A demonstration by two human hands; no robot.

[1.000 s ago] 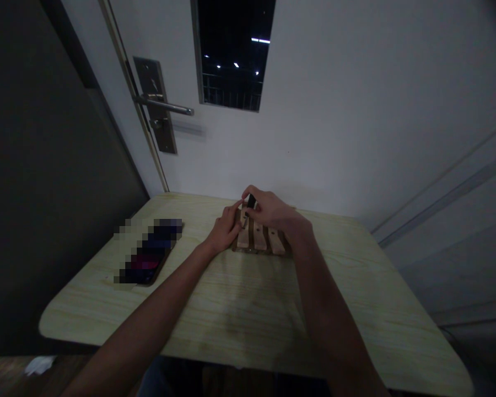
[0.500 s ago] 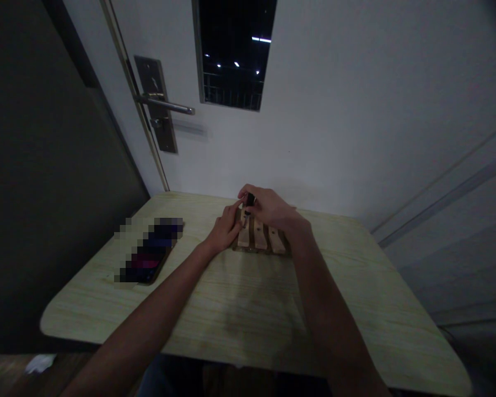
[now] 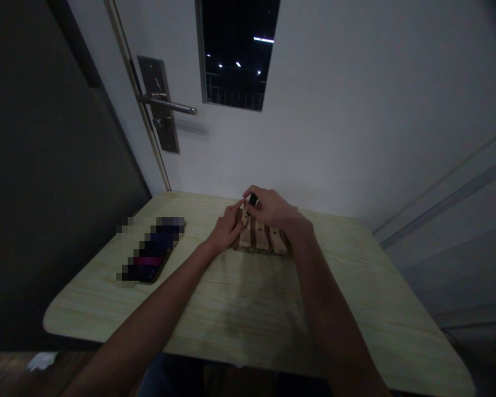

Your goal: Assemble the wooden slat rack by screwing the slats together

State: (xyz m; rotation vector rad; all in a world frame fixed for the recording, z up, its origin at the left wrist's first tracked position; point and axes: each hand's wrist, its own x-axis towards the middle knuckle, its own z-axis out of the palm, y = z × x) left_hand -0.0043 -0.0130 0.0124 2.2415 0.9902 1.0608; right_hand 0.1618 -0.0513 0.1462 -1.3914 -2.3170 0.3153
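A small brown wooden board (image 3: 264, 252) lies near the table's far edge, bearing several pale wooden strips, among them a middle strip (image 3: 262, 238) with a dark hole or screw head. My right hand (image 3: 273, 209) is closed around a short black-handled screwdriver (image 3: 253, 199), held nearly upright over the leftmost strip (image 3: 245, 238). Its tip is hard to make out in the dim light. Along the board's left side, my left hand (image 3: 225, 229) grips the edge, thumb by the leftmost strip and forefinger reaching up close to the screwdriver. My right hand and wrist hide the board's far right part.
On the left of the pale wood-grain table (image 3: 198, 325) lies a phone (image 3: 151, 270), partly pixelated. A white door (image 3: 322, 121) with a metal lever handle (image 3: 173, 105) and a dark window (image 3: 235, 55) rises behind the table. White crumpled stuff (image 3: 42, 361) lies on the floor.
The whole view has shifted slightly. My right fingers have turned a little on the screwdriver, whose handle leans slightly more to the right. My left hand keeps its place on the board.
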